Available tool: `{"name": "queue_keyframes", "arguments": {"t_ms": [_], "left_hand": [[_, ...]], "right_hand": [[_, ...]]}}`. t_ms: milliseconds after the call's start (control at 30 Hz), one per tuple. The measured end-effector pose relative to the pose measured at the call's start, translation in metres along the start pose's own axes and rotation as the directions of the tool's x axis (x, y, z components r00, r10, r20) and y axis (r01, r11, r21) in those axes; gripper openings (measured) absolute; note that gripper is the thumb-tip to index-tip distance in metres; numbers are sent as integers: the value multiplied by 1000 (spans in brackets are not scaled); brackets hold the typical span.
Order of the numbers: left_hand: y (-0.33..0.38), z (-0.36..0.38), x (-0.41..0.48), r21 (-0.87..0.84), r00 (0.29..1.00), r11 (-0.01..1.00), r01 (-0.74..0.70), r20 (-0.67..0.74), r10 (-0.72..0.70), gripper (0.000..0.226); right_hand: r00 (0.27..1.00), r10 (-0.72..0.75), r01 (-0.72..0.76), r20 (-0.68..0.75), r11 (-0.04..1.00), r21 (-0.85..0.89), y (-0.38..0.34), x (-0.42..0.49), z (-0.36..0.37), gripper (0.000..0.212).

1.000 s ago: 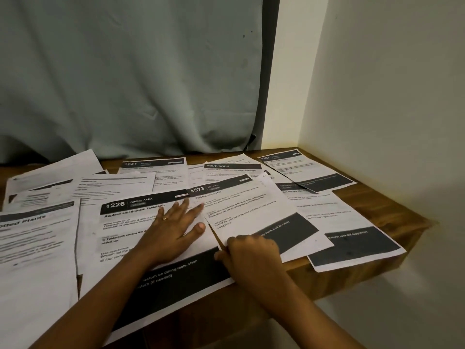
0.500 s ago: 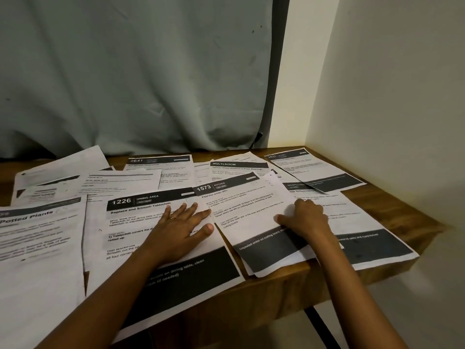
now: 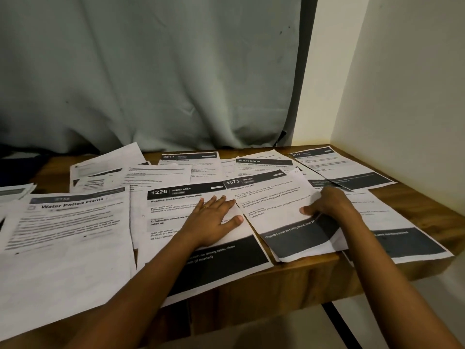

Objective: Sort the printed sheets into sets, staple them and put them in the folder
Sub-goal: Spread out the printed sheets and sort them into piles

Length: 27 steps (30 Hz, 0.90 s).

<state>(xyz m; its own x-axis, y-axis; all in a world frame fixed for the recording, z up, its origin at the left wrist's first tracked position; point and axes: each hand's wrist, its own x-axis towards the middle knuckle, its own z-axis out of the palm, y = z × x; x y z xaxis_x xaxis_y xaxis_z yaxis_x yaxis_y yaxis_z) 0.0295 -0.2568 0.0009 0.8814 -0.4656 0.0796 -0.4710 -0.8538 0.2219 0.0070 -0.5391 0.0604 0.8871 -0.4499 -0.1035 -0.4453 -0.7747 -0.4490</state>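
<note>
Head view shows your left hand (image 3: 214,220) lying flat and open on sheet 1226 (image 3: 176,197), fingers spread, with a ring (image 3: 205,207) on 1 finger. Your right hand (image 3: 329,202) grips the right edge of sheet 1573 (image 3: 271,197), thumb on top and the other fingers curled at the edge. That sheet's near right corner curls up off the worktop (image 3: 302,280).

Sheet 1573 lies just right of sheet 1226, its left edge over 1226's right edge. The near end of sheet 1226 hangs past the worktop's front edge.

Left of it lies the Water Potted Plants sheet (image 3: 70,235). Behind your hands lie sheet 2641 (image 3: 191,159) and the MULTI-ROOM sheet (image 3: 261,165), with more loose sheets overlapping around them. All the sheets lie spread across the worktop, in front of a curtain (image 3: 151,71).
</note>
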Motion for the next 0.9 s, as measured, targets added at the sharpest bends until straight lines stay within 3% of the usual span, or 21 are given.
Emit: {"name": "queue_keyframes", "arguments": {"t_ms": [167,367,500,600,767,900], "left_hand": [[2,-4,-3,-106,996,994,17,-84,-26,71],[0,-40,-29,-286,943,958,19,-315,-112,58],[-19,-57,-59,-444,903,893,76,-350,-250,56],[-35,-59,-83,-635,830,768,86,-381,-407,55],[-61,-55,-103,-835,707,547,56,-354,-613,55],[-65,-52,-111,-842,680,540,11,-390,-622,50]], "right_hand": [[973,-50,91,-225,980,176,-12,-16,-9,41],[853,-178,385,-491,849,361,-32,-54,-60,36],[871,-131,429,-473,671,605,-41,-58,-78,27],[932,-140,352,-335,579,736,-61,-71,-64,11],[971,-162,237,-173,678,696,-88,-82,-1,24],[972,-182,234,-146,767,597,-93,-97,46,26]]}}
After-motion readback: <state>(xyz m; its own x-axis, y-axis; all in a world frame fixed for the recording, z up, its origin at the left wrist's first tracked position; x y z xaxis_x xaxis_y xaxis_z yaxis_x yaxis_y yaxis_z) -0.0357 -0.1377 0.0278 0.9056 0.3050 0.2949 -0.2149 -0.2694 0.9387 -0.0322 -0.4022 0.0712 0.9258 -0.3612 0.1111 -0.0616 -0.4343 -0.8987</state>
